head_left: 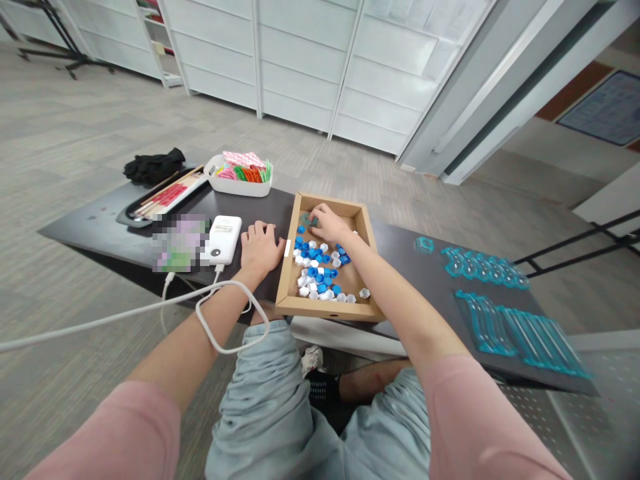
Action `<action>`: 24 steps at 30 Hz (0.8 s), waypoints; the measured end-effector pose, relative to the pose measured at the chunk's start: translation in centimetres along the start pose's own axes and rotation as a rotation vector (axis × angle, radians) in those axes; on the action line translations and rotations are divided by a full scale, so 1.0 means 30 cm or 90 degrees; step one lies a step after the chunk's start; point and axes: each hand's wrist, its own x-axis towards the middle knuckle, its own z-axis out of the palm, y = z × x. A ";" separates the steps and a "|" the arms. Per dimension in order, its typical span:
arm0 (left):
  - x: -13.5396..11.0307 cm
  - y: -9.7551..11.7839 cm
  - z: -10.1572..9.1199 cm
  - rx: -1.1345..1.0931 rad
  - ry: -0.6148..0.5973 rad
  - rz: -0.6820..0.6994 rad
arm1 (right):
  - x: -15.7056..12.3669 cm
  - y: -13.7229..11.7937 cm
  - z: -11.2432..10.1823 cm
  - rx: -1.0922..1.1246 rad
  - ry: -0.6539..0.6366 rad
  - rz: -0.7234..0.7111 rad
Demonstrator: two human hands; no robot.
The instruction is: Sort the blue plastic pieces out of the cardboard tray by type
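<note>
My right hand [329, 224] reaches into the far part of a shallow cardboard box [291, 293]. Its fingers are curled in a pinch at a small teal see-through plastic piece [305, 219], partly hidden by them. Nearer to me in the box lie many small blue and white hexagonal pieces [318, 275], loosely mixed. My left hand [261, 248] rests flat on the dark table [270, 207], fingers spread, just left of the box and holding nothing. Close by on its left is a white power bank [225, 240] with cables plugged in.
A white tub [240, 185] of colourful packets and a dark tray [165, 195] of sticks stand at the far left, beside black cloth [154, 167]. Teal plastic parts [483, 267] lie in rows on the right. A white cable [125, 323] crosses over my left forearm.
</note>
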 end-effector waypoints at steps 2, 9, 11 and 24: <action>0.000 -0.001 0.002 0.000 0.005 0.001 | -0.015 -0.007 -0.009 0.002 0.000 -0.012; -0.003 0.000 -0.006 0.016 -0.006 0.006 | -0.143 0.032 -0.137 0.087 0.081 -0.057; -0.004 0.002 -0.012 0.024 -0.012 0.006 | -0.229 0.096 -0.197 0.125 0.166 -0.031; -0.019 0.037 -0.067 0.066 -0.077 -0.026 | -0.987 0.497 -0.327 -0.228 0.047 0.369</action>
